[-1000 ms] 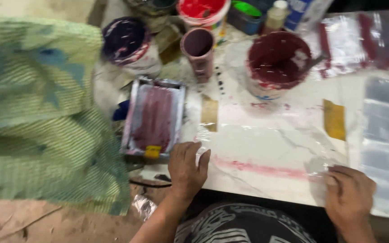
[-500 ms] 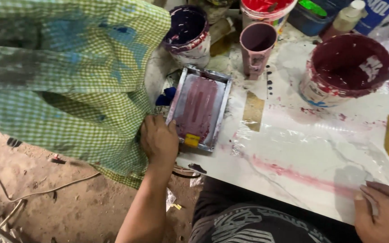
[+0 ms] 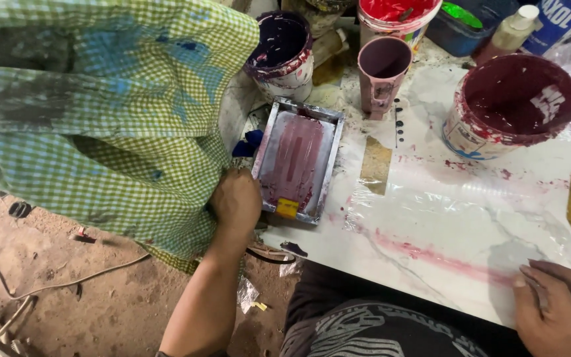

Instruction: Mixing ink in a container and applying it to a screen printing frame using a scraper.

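the left hand (image 3: 236, 198) is curled at the near left corner of the small metal-framed screen (image 3: 299, 160), fingers apparently closed on the frame's edge or on the green checked cloth (image 3: 100, 119) just beside it; i cannot tell which. the right hand (image 3: 556, 307) lies flat and open, palm down, pressing the clear plastic sheet (image 3: 444, 218) on the desk (image 3: 378, 264).

the screen sits right at the desk's left edge, still wet with maroon ink. a careless tug from that left hand could tip it off onto the dirt floor (image 3: 67, 284), or smear ink onto the cloth touching it. beyond the left hand, the purple paint tub (image 3: 280, 49) and the pink cup (image 3: 382, 73) stand close to the screen's far end; pushing the frame forward could knock them. if the right hand lifts, the sheet may slide over the red streak (image 3: 431, 254) and spread it.
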